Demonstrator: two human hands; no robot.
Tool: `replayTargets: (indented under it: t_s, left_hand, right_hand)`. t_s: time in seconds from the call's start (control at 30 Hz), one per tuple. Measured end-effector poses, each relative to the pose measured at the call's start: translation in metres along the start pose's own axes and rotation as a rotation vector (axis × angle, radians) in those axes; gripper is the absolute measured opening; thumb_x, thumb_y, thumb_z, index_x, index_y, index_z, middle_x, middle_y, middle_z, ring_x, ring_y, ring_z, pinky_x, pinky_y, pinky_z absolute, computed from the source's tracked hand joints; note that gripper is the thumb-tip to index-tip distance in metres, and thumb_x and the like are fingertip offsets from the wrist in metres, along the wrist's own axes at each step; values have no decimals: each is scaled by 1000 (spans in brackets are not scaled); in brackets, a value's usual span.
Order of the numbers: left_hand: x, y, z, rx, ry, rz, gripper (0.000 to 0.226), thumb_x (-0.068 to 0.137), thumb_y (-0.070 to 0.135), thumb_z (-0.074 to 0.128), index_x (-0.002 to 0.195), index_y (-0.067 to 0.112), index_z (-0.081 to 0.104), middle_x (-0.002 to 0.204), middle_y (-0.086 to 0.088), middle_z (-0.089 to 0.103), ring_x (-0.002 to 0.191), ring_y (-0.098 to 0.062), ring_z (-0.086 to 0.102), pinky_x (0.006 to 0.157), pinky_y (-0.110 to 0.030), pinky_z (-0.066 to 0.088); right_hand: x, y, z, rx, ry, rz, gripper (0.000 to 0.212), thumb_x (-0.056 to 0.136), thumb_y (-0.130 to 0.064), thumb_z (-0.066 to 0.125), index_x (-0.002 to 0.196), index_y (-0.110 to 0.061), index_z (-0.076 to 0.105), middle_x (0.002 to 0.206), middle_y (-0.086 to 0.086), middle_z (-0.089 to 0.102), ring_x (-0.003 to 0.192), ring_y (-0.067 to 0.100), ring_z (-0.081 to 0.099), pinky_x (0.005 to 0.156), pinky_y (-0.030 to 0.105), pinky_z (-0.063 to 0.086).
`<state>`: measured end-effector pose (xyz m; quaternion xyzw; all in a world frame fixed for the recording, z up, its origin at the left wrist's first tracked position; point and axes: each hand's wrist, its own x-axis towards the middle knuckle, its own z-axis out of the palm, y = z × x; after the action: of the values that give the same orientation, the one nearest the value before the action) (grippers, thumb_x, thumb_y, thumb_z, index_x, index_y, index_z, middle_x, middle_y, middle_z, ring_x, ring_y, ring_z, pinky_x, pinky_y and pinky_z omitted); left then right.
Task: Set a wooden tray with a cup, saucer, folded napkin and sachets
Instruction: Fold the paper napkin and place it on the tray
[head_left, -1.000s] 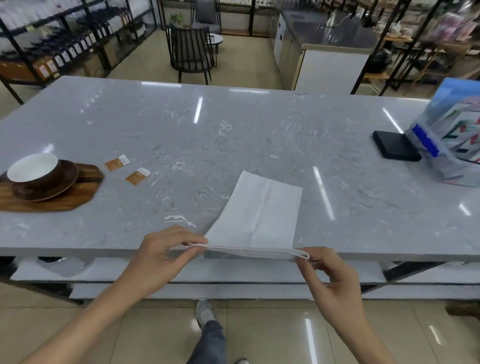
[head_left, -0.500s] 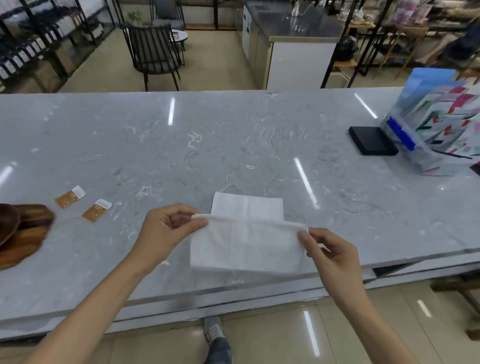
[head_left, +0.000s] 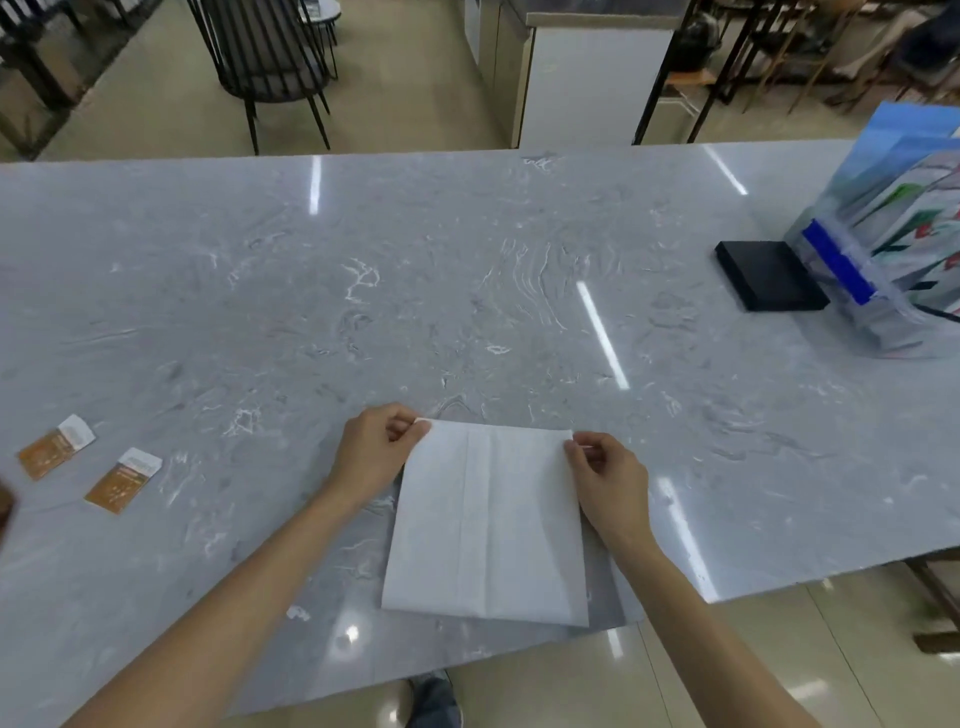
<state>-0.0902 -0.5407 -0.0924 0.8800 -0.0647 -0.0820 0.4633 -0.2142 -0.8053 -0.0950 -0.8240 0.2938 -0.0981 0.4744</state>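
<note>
A white napkin (head_left: 488, 525) lies folded in half on the grey marble table (head_left: 467, 291), near the front edge. My left hand (head_left: 371, 457) pinches its far left corner, and my right hand (head_left: 608, 480) pinches its far right corner. Two orange-and-white sachets (head_left: 56, 446) (head_left: 123, 480) lie flat on the table at the left. Only a brown sliver of the wooden tray (head_left: 4, 506) shows at the left border; the cup and saucer are out of view.
A black flat box (head_left: 769, 275) lies at the right, next to a clear bag of colourful packets (head_left: 898, 249). A small white scrap (head_left: 297, 613) sits near the front edge. Chairs and a counter stand beyond the table.
Both hands carried the napkin's near edge up and over to the far edge, folding it in half flat on the table. The view swung right, so the tray slid out of sight.
</note>
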Motion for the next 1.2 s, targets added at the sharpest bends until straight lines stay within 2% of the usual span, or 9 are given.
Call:
replayTargets:
  t_s: [0.13,0.3,0.5,0.6,0.7,0.8,0.87,1.0,1.2]
  left_hand:
    - [5,-8,2,49,10,25,10,87,29,75,80,24,73,68,12,70,59,4,61,60,-6,44]
    - [8,-8,8,97,59,32,14,87,34,74,80,22,71,67,7,70,57,-4,60,64,-27,51]
    - [0,1,10,97,143,49,9,85,27,77,85,19,73,73,5,70,60,-7,58,66,-33,55]
    - [-16,10,11,217,209,53,28,87,32,74,110,18,69,103,0,65,85,-14,59,76,-33,53]
    - [-48,22,22,402,219,268,33,92,37,57,118,18,65,119,-1,60,110,-23,55,85,-37,54]
    - [-79,25,48,445,28,428,42,97,32,45,128,15,67,141,-3,60,136,-25,49,112,-42,43]
    - [-92,20,60,542,-89,420,49,101,31,35,144,17,54,156,-1,45,151,-23,30,122,-43,31]
    - [-93,7,65,735,-158,407,57,104,38,18,159,20,24,168,2,18,156,-19,10,125,-46,21]
    - [-94,-12,52,782,-169,382,69,102,54,25,160,17,20,169,-1,16,157,-21,12,124,-47,19]
  right_hand:
    - [-2,1,5,-49,55,-20,5,97,-35,62,100,-38,66,81,-25,69,84,-20,62,62,1,45]
    - [-2,0,8,-81,110,-16,6,97,-34,63,95,-38,66,81,-18,71,85,-8,64,64,11,45]
    - [-4,-9,8,-100,149,16,5,98,-34,62,96,-36,65,86,-17,70,82,-4,64,72,27,55]
    - [-17,-18,11,-273,128,5,28,100,-39,57,123,-23,61,118,-3,65,97,9,64,81,35,56]
    - [-45,-27,24,-491,142,-224,47,101,-38,54,141,-14,51,145,9,52,127,26,50,97,40,50]
    - [-73,-28,46,-577,-53,-377,53,105,-35,42,153,-12,43,163,12,36,151,28,33,118,44,36]
    - [-82,-22,58,-643,-154,-367,58,106,-36,25,159,-16,32,169,6,19,158,23,17,126,44,24]
    - [-84,-11,62,-717,-136,-346,60,105,-41,21,162,-23,24,170,1,14,158,20,12,127,44,16]
    - [-88,15,35,-764,-134,-297,69,103,-57,20,164,-24,10,172,-3,7,159,18,4,129,45,12]
